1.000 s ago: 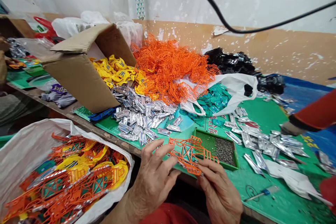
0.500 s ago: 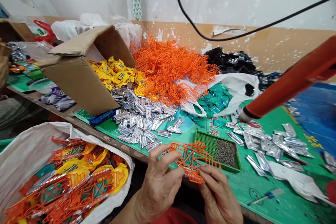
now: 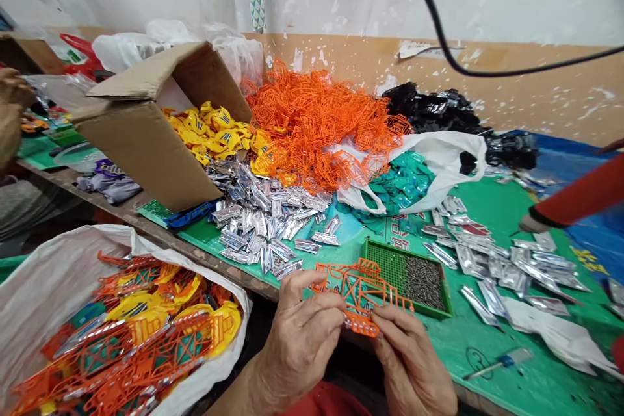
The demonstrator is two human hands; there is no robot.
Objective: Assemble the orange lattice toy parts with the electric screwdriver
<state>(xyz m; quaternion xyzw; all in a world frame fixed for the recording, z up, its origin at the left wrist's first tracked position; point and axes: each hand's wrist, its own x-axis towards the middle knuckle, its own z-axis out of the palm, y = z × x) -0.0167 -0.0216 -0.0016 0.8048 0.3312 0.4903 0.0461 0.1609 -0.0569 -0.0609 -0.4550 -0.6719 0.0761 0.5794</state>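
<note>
Between my two hands is an orange plastic lattice frame (image 3: 358, 292), with teal and silvery parts showing through it, held above the table's near edge. My left hand (image 3: 305, 331) grips its left end between thumb and fingers. At the lower right edge, my right hand (image 3: 409, 354) pinches the frame; whether a small piece is also in those fingertips is hidden. Just beyond the frame sits a green tray (image 3: 387, 260) with many small dark screws (image 3: 423, 283) in its right part. An orange-red electric screwdriver (image 3: 580, 198) with a thin bit hangs at the right.
Silver parts (image 3: 266, 218) lie beside a tipped cardboard box (image 3: 146, 149) of yellow parts (image 3: 214, 133). Behind are orange frames (image 3: 316, 117), teal pieces (image 3: 402, 182) and black pieces (image 3: 433, 107). A white sack (image 3: 234, 286) of assembled pieces stands left. A co-worker's hand (image 3: 10, 101) shows far left.
The electric screwdriver has swung to the right, away from my hands, and its cable has shifted right. Both hands keep hold of the orange frame, almost unmoved.
</note>
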